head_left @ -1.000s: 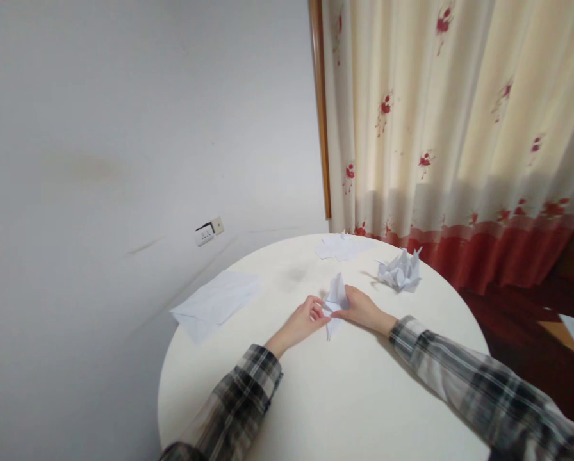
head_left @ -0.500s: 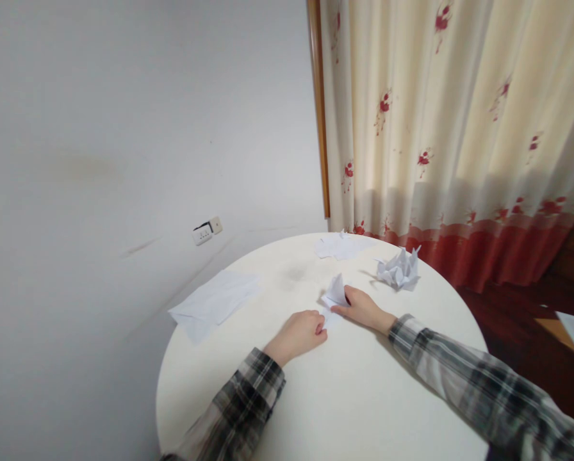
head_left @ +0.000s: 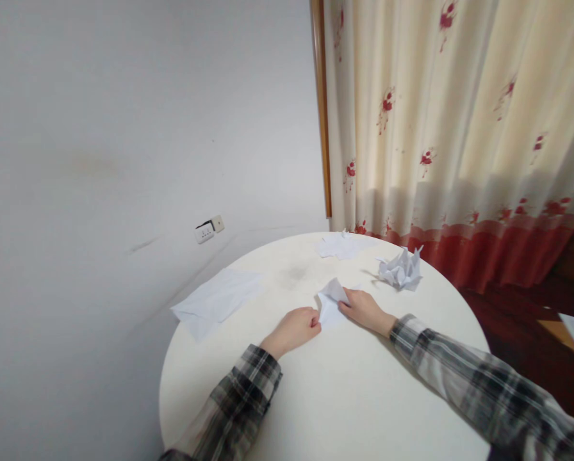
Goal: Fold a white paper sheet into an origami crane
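Note:
A partly folded sheet of white paper (head_left: 332,307) lies on the round white table (head_left: 354,397), with one flap standing up at its far end. My right hand (head_left: 364,309) pinches the paper's right side between thumb and fingers. At the lower left edge of the paper is my left hand (head_left: 296,328), its fingers curled and closed on that edge. The left fingertips are partly hidden behind the knuckles. To the right of the hands sits a cluster of folded white paper pieces (head_left: 400,270) with pointed tips.
Several flat white sheets (head_left: 217,301) lie at the table's left edge. More paper pieces (head_left: 339,246) lie at the far edge. A grey wall with a socket (head_left: 204,233) rises on the left, and a floral curtain (head_left: 426,128) hangs behind the table.
My left hand has curled closed and moved slightly left and down along the paper. The folded paper has spread wider and its raised flap now leans lower. My right hand still holds it.

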### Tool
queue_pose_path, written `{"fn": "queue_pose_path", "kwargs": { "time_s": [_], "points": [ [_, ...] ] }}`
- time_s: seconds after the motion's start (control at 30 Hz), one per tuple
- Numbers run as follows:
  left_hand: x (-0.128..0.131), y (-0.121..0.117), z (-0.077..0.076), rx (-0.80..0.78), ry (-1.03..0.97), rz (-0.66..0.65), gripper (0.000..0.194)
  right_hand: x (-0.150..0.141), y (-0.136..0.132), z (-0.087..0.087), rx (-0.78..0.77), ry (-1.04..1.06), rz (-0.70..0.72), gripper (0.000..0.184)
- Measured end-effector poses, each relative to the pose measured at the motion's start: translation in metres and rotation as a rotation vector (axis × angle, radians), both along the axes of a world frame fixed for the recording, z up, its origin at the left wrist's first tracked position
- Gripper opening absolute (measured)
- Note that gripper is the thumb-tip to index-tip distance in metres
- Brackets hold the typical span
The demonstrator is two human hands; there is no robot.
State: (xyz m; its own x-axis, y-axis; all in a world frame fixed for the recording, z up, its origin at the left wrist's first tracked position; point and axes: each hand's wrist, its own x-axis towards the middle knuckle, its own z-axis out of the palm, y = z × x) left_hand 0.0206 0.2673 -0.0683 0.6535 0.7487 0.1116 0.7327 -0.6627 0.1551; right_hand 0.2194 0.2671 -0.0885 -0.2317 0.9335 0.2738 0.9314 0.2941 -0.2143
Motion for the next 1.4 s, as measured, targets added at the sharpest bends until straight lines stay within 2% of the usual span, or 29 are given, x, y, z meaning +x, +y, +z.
{"fn": "queue_pose_path", "kwargs": {
  "time_s": [0.17, 0.37, 0.53, 0.7, 0.87, 0.97, 1.17, 1.4],
  "points": [
    [0.001, -0.005, 0.003, 0.008, 0.048, 0.049, 0.014, -0.001, -0.001, 0.002, -0.010, -0.026, -0.030, 0.023],
    [0.002, -0.009, 0.008, 0.030, 0.077, 0.017, 0.011, -0.001, -0.001, 0.001, 0.007, -0.023, -0.027, 0.022],
    [0.004, -0.011, 0.009, 0.012, 0.075, 0.053, 0.009, -0.001, -0.001, 0.001, 0.012, -0.025, -0.016, 0.022],
    [0.003, -0.003, -0.001, 0.042, -0.014, 0.104, 0.009, 0.002, 0.003, -0.001, 0.017, -0.048, -0.065, 0.023],
    [0.003, 0.018, -0.020, -0.053, -0.342, 0.219, 0.021, 0.005, 0.005, -0.001, 0.006, -0.061, -0.134, 0.024],
    [0.003, 0.024, -0.027, -0.095, -0.455, 0.262, 0.019, 0.005, 0.005, 0.000, 0.003, -0.066, -0.154, 0.024],
    [0.006, 0.019, -0.026, -0.037, -0.438, 0.216, 0.014, 0.002, 0.004, 0.002, -0.029, -0.070, -0.165, 0.024],
    [0.009, 0.013, -0.024, 0.039, -0.372, 0.161, 0.021, 0.003, 0.004, 0.000, -0.006, -0.072, -0.152, 0.020]
  ]
}}
